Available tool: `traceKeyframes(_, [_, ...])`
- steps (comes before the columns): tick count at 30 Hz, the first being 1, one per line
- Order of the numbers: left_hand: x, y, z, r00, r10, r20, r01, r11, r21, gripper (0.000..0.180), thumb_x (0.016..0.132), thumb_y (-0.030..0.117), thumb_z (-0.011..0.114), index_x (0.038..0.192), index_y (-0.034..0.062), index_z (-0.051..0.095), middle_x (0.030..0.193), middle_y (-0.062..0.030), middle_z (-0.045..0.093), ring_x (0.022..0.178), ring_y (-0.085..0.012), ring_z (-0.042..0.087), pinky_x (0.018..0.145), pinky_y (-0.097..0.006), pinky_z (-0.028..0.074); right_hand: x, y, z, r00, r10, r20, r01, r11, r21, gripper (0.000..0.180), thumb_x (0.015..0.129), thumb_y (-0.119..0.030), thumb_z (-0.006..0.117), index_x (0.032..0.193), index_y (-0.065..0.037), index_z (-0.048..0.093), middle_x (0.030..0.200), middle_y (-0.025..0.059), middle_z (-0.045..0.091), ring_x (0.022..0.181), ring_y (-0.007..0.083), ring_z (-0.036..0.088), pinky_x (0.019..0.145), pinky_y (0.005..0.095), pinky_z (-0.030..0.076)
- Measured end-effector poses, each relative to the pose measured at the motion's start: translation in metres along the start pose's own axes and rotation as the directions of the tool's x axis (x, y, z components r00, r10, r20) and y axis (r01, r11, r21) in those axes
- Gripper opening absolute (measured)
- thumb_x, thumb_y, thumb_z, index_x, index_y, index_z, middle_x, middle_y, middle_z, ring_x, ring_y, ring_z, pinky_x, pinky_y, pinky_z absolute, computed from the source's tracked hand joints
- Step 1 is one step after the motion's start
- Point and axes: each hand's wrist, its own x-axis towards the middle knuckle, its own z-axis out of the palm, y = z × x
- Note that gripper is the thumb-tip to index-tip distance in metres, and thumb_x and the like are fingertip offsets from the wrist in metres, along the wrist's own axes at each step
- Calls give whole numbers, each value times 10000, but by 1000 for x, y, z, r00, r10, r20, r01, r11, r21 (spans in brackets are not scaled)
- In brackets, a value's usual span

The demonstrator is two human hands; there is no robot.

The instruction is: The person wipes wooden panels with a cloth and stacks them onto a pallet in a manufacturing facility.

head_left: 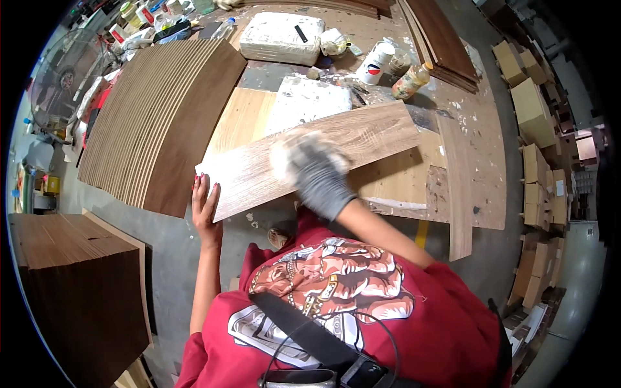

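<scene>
A long wood-grain plank (362, 139) lies slanted across the workbench in front of me. My left hand (206, 208), bare, steadies its near left corner with the fingers flat against the edge. My right hand (319, 173) wears a grey glove and presses a white cloth pad (288, 155) onto the plank's middle. The pad is blurred.
A fanned stack of dark brown boards (162, 116) lies to the left. A second stack (71, 278) sits at the lower left. White foam blocks (281, 35), a white cup (375, 61) and a bottle (411, 79) stand at the back. Small wooden blocks (537, 161) line the right.
</scene>
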Motion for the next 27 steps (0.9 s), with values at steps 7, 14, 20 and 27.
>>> traceKeyframes(7, [17, 13, -8, 998, -2, 62, 10, 992, -126, 629, 621, 18, 710, 1238, 49, 589, 1472, -200, 368, 1385, -372, 314, 1123, -460, 267, -77, 246, -2, 584, 810, 54, -699, 468, 541, 426, 992, -343, 403, 1250, -17, 498, 1250, 211, 556, 1244, 253, 475, 1000, 363, 412])
traceKeyframes(14, [-16, 19, -1, 843, -495, 213, 445, 418, -792, 709, 877, 118, 642, 1480, 39, 277, 1412, -161, 419, 1207, -214, 509, 977, -340, 437, -100, 304, 65, 532, 791, -301, -586, 601, 544, 372, 942, -372, 539, 1077, -38, 630, 1024, 183, 679, 909, 290, 653, 794, 373, 490])
traceKeyframes(20, [-17, -1, 15, 664, -709, 240, 416, 83, -906, 288, 956, 176, 573, 1218, 66, 524, 1137, -50, 595, 1050, -171, 572, 914, -358, 473, -135, 216, 23, 244, 927, -284, -506, 372, 778, 341, 939, -323, 554, 1126, -45, 619, 1017, 166, 686, 909, 253, 656, 817, 349, 490])
traceKeyframes(27, [45, 94, 27, 760, -603, 242, 393, 130, -911, 440, 987, 231, 514, 1386, 74, 416, 1269, -47, 565, 1062, -145, 584, 869, -271, 489, -278, 147, -38, 14, 923, -384, -194, 379, 905, 238, 945, -180, 584, 1118, -20, 612, 1063, 34, 654, 953, 103, 581, 852, 280, 466])
